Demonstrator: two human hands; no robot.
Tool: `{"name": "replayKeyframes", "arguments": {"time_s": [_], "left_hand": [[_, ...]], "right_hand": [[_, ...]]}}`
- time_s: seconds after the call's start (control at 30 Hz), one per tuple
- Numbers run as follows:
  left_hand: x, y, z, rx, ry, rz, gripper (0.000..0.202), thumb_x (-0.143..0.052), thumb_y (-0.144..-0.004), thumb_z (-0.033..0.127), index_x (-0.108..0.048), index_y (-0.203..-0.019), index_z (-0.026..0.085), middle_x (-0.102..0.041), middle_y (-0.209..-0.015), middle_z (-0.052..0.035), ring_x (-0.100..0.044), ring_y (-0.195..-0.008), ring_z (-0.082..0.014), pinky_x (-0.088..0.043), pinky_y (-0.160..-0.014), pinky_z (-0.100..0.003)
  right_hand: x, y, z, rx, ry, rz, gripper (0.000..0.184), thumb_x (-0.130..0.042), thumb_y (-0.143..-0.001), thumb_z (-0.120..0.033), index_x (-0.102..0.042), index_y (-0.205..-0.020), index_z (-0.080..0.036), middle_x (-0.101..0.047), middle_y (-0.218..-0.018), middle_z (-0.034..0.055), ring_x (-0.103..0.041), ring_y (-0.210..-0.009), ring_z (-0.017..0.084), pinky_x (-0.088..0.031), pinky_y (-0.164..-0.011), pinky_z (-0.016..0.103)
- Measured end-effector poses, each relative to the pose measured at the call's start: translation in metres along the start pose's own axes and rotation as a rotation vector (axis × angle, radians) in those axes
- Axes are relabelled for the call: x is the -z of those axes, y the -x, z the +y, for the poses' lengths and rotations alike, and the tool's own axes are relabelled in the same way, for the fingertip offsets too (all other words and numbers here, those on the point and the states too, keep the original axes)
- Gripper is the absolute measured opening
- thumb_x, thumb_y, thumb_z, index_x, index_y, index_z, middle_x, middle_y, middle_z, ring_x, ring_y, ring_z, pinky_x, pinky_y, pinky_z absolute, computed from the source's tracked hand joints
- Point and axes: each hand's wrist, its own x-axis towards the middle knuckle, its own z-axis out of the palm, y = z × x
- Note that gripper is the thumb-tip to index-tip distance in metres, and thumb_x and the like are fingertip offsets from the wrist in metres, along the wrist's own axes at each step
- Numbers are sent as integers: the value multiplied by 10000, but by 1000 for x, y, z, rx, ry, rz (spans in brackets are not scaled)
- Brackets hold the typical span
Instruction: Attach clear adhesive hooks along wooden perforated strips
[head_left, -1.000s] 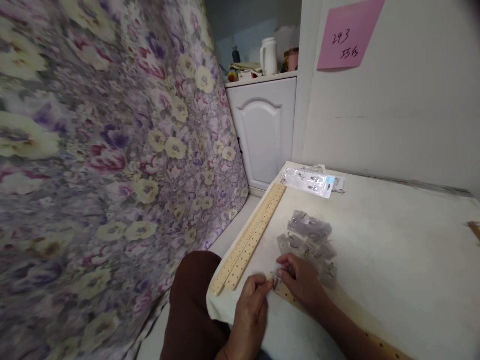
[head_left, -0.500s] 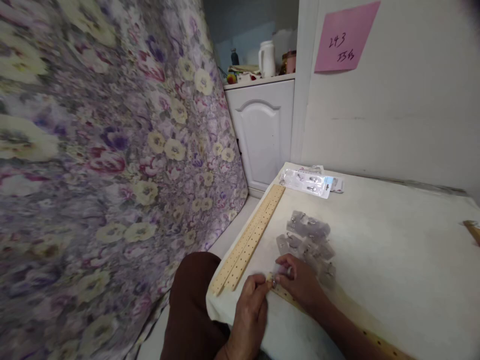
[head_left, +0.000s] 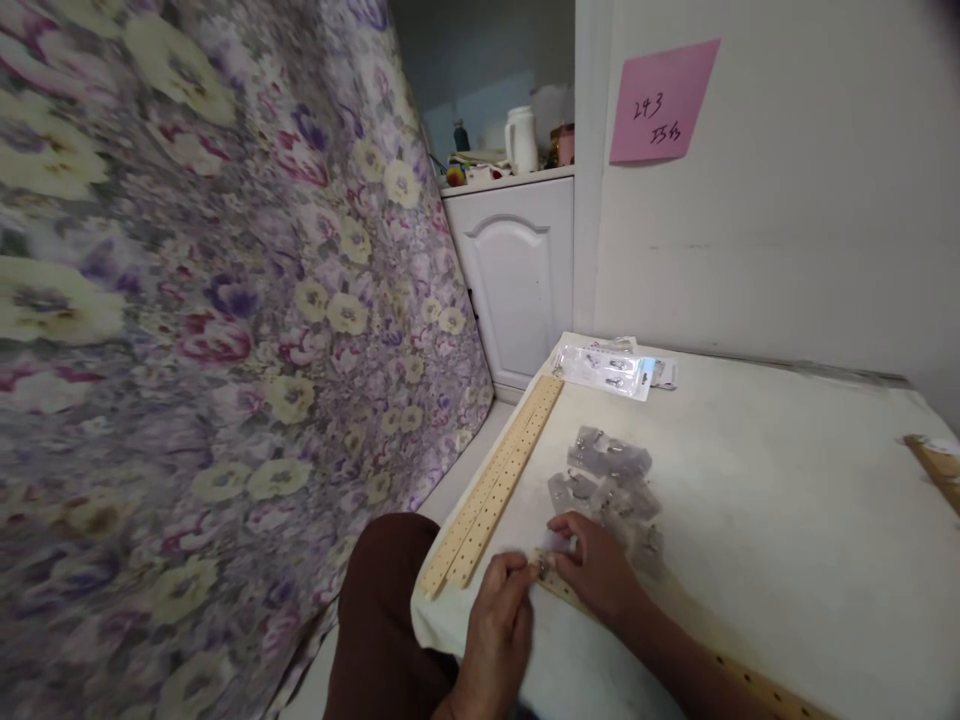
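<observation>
My left hand (head_left: 496,620) is closed, its thumb and fingertips pinching the near-left end of a perforated wooden strip (head_left: 739,672). At that end sits a small shiny metal piece (head_left: 541,563), too small to make out fully. My right hand (head_left: 596,565) has its thumb and forefinger closed on this metal piece, beside the left fingertips. Part of the strip runs hidden beneath my right hand and forearm. Just beyond the right hand lie several clear plastic pieces with metal hooks (head_left: 609,455), loosely bunched on the cloth-covered table (head_left: 772,500).
Two more perforated wooden strips (head_left: 499,485) lie side by side along the table's left edge. Clear blister packs (head_left: 604,372) rest at the far corner. A brown strip (head_left: 934,470) is at the right. A floral curtain (head_left: 285,300) hangs on the left, beside a white cabinet (head_left: 517,280).
The view has shifted slightly. Both hands stay together at the strip's end, with only slight movement of the fingers around the small metal piece.
</observation>
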Motion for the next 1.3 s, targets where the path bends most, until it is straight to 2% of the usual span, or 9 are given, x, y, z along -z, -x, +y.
{"name": "replayKeyframes", "arguments": {"time_s": [0.1, 0.23, 0.37, 0.5, 0.63, 0.77, 0.93, 1.1, 1.3], "left_hand": [[-1, 2, -3, -1, 4, -8, 410, -368, -856, 14, -575, -1133, 233, -561, -1016, -70, -573, -964, -164, -503, -819, -291], [-2, 4, -8, 31, -18, 3, 358, -402, -880, 63, -556, -1153, 237, -579, -1068, -72, -562, -1028, -184, -485, -890, -330], [-2, 5, -10, 34, -28, 29, 331, -426, -899, 110, -517, -1195, 225, -590, -1086, -77, -561, -1045, -194, -480, -908, -346], [-2, 6, -8, 62, -33, 28, 312, -423, -914, 140, -497, -1206, 221, -591, -1081, -80, -571, -1023, -193, -492, -883, -344], [-2, 5, -7, 94, -43, 29, 296, -424, -920, 162, -497, -1201, 222, -591, -1082, -82, -571, -1022, -198, -490, -881, -352], [-3, 6, -7, 90, -66, 72, 283, -439, -915, 176, -506, -1185, 222, -589, -1089, -85, -567, -1037, -208, -482, -892, -362], [-3, 6, -6, 111, -73, 121, 236, -442, -913, 188, -514, -1137, 213, -584, -1058, -84, -566, -1017, -210, -478, -881, -365], [-2, 5, -2, 101, -42, 167, 170, -441, -899, 179, -535, -1036, 212, -589, -987, -67, -575, -970, -205, -490, -843, -346], [-1, 4, -4, 89, -32, 134, 145, -451, -890, 175, -541, -996, 217, -594, -964, -56, -589, -944, -195, -496, -832, -329]], "right_hand": [[3, 3, 0, 36, 19, 33, 280, -553, -729, -203, -614, -1001, -180, -669, -946, 55, -595, -746, 181, -463, -700, 304], [6, 9, 0, 161, 89, 106, 232, -485, -788, -181, -594, -993, -176, -652, -970, 74, -606, -892, 212, -470, -796, 341], [11, 21, 1, 233, 194, 134, 210, -450, -821, -167, -577, -986, -192, -637, -958, 70, -614, -846, 206, -485, -742, 337], [25, 44, 5, 255, 296, 97, 191, -493, -835, -205, -571, -1008, -228, -639, -904, 41, -622, -797, 191, -499, -692, 311], [41, 71, 18, 299, 440, 125, 216, -604, -778, -245, -584, -993, -254, -644, -953, 42, -609, -913, 229, -509, -782, 351], [51, 89, 34, 287, 550, 185, 268, -664, -727, -280, -604, -985, -242, -643, -964, 53, -604, -905, 244, -523, -786, 373], [54, 95, 40, 215, 587, 170, 192, -611, -734, -196, -620, -921, -239, -628, -918, 45, -600, -866, 228, -524, -753, 357], [47, 87, 33, 145, 570, 162, 128, -610, -748, -247, -618, -876, -242, -625, -930, 54, -586, -889, 249, -513, -752, 386], [37, 72, 14, 97, 546, 184, 89, -605, -755, -233, -600, -842, -243, -617, -933, 60, -568, -906, 265, -493, -760, 411]]}}
